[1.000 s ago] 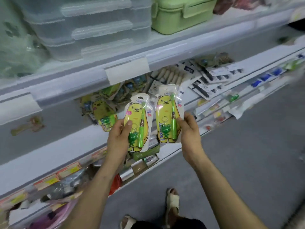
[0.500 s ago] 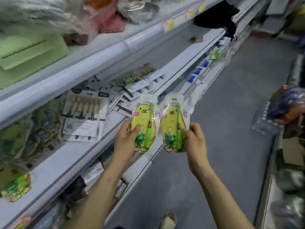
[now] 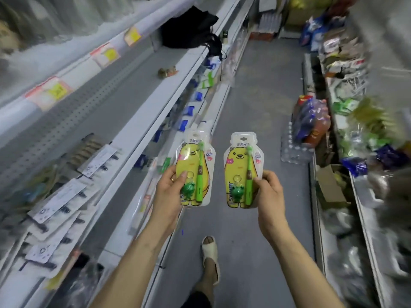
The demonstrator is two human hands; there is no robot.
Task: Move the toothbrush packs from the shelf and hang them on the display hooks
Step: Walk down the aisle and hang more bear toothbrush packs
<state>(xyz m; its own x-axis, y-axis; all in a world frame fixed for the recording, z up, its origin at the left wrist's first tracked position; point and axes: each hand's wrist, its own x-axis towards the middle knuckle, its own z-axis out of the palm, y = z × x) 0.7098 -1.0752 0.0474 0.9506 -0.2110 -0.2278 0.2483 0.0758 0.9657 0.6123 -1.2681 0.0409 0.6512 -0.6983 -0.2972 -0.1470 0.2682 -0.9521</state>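
Both packs have swung away from the shelf (image 3: 151, 112) and now sit over the aisle floor (image 3: 255, 107), further apart than a moment ago, as the person turns down the aisle. The left hand (image 3: 169, 196) pinches the left pack (image 3: 193, 165) low on its side, thumb across the front. The right hand (image 3: 271, 194) grips the right pack (image 3: 240, 172) the same way. Held low and upright like that, I'd guess, the hang holes stay free for hooks, which I can't make out yet.

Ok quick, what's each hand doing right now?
Left hand: holds the left toothbrush pack.
Right hand: holds the right toothbrush pack.
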